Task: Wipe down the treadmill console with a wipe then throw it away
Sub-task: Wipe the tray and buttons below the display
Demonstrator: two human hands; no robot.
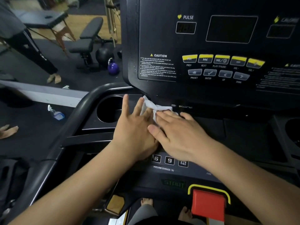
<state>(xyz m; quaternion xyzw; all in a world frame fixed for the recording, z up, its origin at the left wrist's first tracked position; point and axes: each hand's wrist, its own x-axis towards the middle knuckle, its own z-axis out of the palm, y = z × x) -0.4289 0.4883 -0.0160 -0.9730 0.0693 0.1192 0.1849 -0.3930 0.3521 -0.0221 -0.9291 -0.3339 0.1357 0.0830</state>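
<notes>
- Head view: left hand (134,127) laid flat, palm down, fingers spread, reaching far across the treadmill console (211,127).
- Right hand (180,132) flat too, fingers together, angled far-left, thumb overlapping the left hand.
- Neither pinching; both pressing down on the wipe (155,109).
- Wipe crumpled under both sets of fingertips, just right of the cup holder (108,111).
- Long axis left to right, far-left corner pointing up.

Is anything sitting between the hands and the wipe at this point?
No. Both hands are flat on the wipe: left hand and right hand press it onto the console shelf beside the cup holder.
</notes>
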